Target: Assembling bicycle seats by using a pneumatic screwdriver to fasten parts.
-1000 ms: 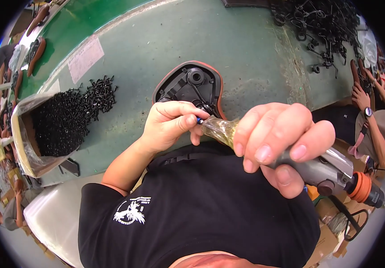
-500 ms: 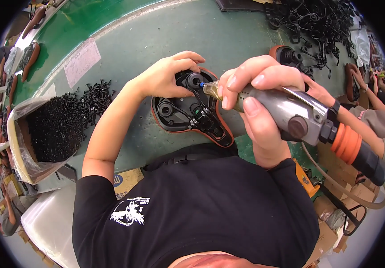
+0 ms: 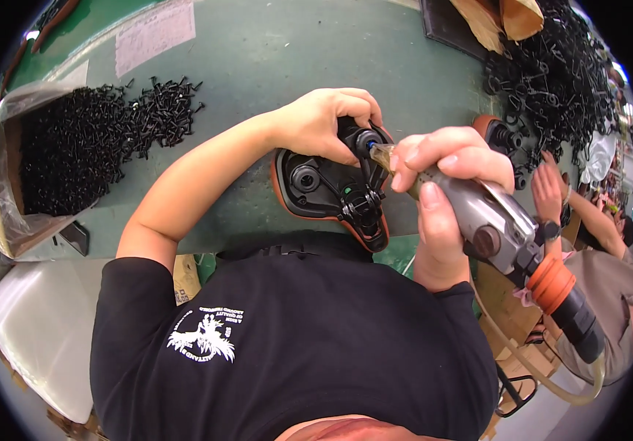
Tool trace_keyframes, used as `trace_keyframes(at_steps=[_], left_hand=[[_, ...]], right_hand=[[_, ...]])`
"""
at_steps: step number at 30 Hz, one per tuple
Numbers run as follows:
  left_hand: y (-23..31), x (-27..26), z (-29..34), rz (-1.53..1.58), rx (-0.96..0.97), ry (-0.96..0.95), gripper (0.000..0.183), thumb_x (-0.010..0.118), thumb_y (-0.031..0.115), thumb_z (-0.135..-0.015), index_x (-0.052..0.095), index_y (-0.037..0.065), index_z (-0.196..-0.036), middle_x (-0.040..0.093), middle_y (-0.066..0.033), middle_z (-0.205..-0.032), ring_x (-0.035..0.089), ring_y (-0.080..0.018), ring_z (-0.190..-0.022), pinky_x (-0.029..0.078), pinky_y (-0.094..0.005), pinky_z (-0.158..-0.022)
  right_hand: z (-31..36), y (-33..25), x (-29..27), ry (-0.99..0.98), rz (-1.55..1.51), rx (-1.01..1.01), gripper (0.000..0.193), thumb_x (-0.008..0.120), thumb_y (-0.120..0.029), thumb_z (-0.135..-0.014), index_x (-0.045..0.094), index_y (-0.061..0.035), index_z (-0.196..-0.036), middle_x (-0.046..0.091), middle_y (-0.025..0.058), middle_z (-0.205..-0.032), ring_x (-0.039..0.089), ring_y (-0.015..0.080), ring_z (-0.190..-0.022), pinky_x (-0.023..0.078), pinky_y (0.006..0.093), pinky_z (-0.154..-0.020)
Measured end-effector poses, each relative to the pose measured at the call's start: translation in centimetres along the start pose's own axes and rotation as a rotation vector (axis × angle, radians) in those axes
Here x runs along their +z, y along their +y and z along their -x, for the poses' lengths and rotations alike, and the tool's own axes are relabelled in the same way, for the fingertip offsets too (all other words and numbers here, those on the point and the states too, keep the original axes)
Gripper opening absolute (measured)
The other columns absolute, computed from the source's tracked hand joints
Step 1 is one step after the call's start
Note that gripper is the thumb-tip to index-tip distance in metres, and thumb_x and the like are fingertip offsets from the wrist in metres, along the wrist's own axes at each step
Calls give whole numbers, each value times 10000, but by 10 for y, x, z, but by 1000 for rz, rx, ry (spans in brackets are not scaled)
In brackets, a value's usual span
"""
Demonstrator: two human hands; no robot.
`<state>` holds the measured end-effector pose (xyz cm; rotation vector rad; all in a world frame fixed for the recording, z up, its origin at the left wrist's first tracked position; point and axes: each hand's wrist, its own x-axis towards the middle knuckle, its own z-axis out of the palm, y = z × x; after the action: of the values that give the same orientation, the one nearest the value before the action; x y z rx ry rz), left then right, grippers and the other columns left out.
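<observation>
A bicycle saddle (image 3: 331, 198) lies underside up on the bench in front of me, its black base edged with brown-orange cover. My left hand (image 3: 327, 121) is closed around its far part, fingers over the edge and thumb on the base beside a round spring mount (image 3: 367, 140). In my right hand (image 3: 452, 165) is a grey air screwdriver (image 3: 489, 217) with an orange ring and a hose. The tool slants down to the left, its blue-tipped end at that spring mount. Whether a screw sits under the tip is hidden.
An open carton lined with plastic (image 3: 0, 176) spills black screws (image 3: 103, 140) onto the bench at left. Black metal parts (image 3: 552, 88) are heaped at far right, near a second saddle (image 3: 489, 128). A co-worker's hands (image 3: 548, 191) are beside that heap.
The whole view has shifted. The saddle appears more tilted, with my left hand still gripping it. The screwdriver tip stays at the same mount. The co-worker's hands have changed position.
</observation>
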<state>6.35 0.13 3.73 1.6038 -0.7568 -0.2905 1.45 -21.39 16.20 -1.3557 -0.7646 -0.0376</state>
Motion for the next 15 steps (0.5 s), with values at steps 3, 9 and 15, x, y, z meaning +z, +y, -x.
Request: trace_keyframes(at_steps=[3, 9, 15], left_hand=[[-3, 0, 3, -37, -17, -13, 346, 934, 118, -734, 706, 34, -979, 716, -103, -1380, 721, -282, -1219, 587, -404, -1033], [-2, 0, 3, 33, -9, -36, 374, 923, 118, -735, 789, 48, -1078, 726, -123, -1355, 699, -305, -1279, 578, -426, -1054], [-14, 2, 1, -15, 29, 6, 356, 927, 132, -724, 762, 42, -1027, 733, -155, -1312, 692, -309, -1276, 566, -429, -1065]], right_hand=[[3, 0, 1, 3, 31, -4, 369, 667, 98, -910, 542, -46, -1227, 704, 237, -1115, 702, 213, -807, 637, 366, -768], [3, 11, 9, -30, 90, 35, 355, 674, 84, -913, 535, -62, -1206, 714, 194, -1060, 708, 226, -821, 633, 394, -815], [-3, 29, 4, -29, 33, 78, 306, 620, 156, -894, 569, -51, -1114, 725, 176, -1002, 708, 212, -773, 644, 378, -776]])
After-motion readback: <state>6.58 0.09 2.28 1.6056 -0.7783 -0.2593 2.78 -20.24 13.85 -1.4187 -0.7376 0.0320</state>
